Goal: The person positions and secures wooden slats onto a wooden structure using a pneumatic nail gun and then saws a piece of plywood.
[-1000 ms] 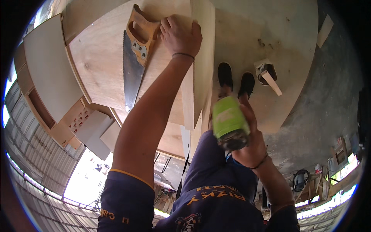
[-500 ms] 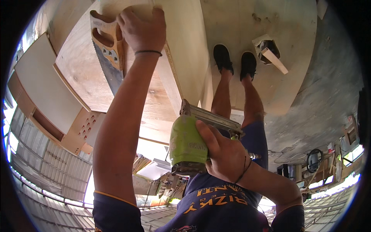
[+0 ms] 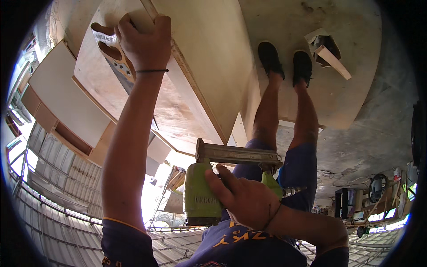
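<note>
My right hand (image 3: 251, 200) is wrapped round the body of a green nail gun (image 3: 202, 191), held in front of my shirt. The gun's metal magazine (image 3: 244, 155) lies across above my fingers, and a hose fitting shows near my wrist. My left hand (image 3: 144, 44) reaches far out over a plywood box-like piece (image 3: 178, 107). Its thumb and fingers straddle a wooden strip at the panel's edge, closed on it; the fingertips are partly hidden. A handsaw (image 3: 113, 51) with a wooden handle lies on the plywood, just left of that hand.
A tall pale panel (image 3: 213, 49) rises to the right of my left arm. My feet in black shoes (image 3: 270, 58) stand on a board. Beyond them sits a dark container (image 3: 327, 46) with a wood offcut (image 3: 333, 62). A white-faced cabinet panel (image 3: 71, 93) stands at left.
The nail gun has swung down and left, its magazine now more level. My view has shifted, and the left hand sits lower left in it, still at the wood edge.
</note>
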A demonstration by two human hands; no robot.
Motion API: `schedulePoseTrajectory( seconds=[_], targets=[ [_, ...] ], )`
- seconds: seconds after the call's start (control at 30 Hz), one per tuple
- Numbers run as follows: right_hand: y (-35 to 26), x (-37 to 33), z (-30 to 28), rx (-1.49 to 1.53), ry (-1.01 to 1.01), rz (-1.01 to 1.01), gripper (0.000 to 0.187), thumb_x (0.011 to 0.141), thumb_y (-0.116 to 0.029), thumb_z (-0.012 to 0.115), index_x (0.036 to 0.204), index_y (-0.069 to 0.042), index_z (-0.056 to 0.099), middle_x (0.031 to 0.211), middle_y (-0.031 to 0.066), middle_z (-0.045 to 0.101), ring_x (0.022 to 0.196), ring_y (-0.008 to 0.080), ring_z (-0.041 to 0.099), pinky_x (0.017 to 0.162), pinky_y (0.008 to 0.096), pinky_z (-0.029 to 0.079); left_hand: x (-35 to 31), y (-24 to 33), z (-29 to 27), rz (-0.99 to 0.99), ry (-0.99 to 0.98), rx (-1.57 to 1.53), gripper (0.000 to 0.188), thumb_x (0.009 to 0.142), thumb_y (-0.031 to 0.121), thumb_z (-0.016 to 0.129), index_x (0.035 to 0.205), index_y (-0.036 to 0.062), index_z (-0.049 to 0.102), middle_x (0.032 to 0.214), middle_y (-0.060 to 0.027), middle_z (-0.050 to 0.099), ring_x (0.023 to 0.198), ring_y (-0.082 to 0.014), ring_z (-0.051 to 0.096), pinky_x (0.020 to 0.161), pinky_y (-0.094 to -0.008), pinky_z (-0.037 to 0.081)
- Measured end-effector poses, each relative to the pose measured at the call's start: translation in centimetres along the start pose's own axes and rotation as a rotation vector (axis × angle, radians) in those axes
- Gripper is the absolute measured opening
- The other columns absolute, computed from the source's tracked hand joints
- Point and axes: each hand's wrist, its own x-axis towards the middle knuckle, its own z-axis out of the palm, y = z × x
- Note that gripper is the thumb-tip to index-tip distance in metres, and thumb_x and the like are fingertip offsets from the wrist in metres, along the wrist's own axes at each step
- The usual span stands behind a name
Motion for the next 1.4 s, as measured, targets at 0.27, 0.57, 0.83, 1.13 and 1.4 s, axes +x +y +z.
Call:
schedulePoseTrajectory(
  seconds=[0.27, 0.57, 0.83, 1.13, 1.4],
  targets=[
    [-1.2, 1.2, -0.5, -0.157, -0.052, 0.156, 0.079, 0.081, -0.009, 0.064, 0.149, 0.002, 0.025, 0.128, 0.0341, 0.053, 0.062, 0.0275, 0.067, 0.053, 0.0361, 0.056, -0.3, 0.2, 0.6, -0.039, 0.028, 0.044, 0.058, 0.067, 0.025, 0.069, 0.112, -0.0055, 0.049, 0.109, -0.0219, 0.051, 0.101, -0.0381, 0.051, 0.087, -0.0484, 0.044],
    [-3.6, 5.2, -1.0, -0.623, 0.033, 0.154, 0.059, 0.087, -0.014, 0.058, 0.143, -0.006, 0.04, 0.113, 0.028, 0.065, 0.053, 0.0178, 0.067, 0.04, 0.0274, 0.05, -0.4, 1.3, 0.5, 0.049, 0.149, -0.046, 0.044, 0.069, 0.015, 0.062, 0.106, -0.0057, 0.049, 0.099, -0.0253, 0.05, 0.094, -0.0455, 0.05, 0.083, -0.0524, 0.043],
    [-4.7, 8.0, -1.0, -0.705, 0.021, 0.224, 0.056, 0.086, -0.014, 0.06, 0.139, -0.009, 0.042, 0.114, 0.0242, 0.065, 0.053, 0.019, 0.067, 0.04, 0.03, 0.051, -0.3, 2.3, 0.0, -0.125, 0.125, -0.153, 0.047, 0.067, 0.021, 0.066, 0.105, -0.0008, 0.048, 0.102, -0.0235, 0.049, 0.098, -0.0447, 0.051, 0.083, -0.0535, 0.043],
    [-5.8, 9.9, -1.2, -0.784, -0.054, 0.266, 0.062, 0.085, -0.014, 0.062, 0.142, -0.008, 0.038, 0.115, 0.0276, 0.063, 0.055, 0.0216, 0.067, 0.042, 0.0316, 0.054, -0.1, 2.4, -0.7, -0.238, 0.029, -0.168, 0.051, 0.066, 0.025, 0.066, 0.109, 0.0019, 0.05, 0.108, -0.0201, 0.051, 0.104, -0.0405, 0.052, 0.083, -0.0519, 0.044],
    [-6.7, 10.4, -1.2, -0.787, -0.12, 0.318, 0.064, 0.084, -0.013, 0.062, 0.142, -0.007, 0.037, 0.116, 0.0277, 0.061, 0.058, 0.0244, 0.068, 0.043, 0.0331, 0.055, -0.4, 2.2, -0.6, -0.206, 0.077, -0.169, 0.058, 0.067, 0.026, 0.065, 0.116, -0.0003, 0.05, 0.115, -0.0216, 0.051, 0.109, -0.0403, 0.051, 0.086, -0.0515, 0.043]
  ],
)
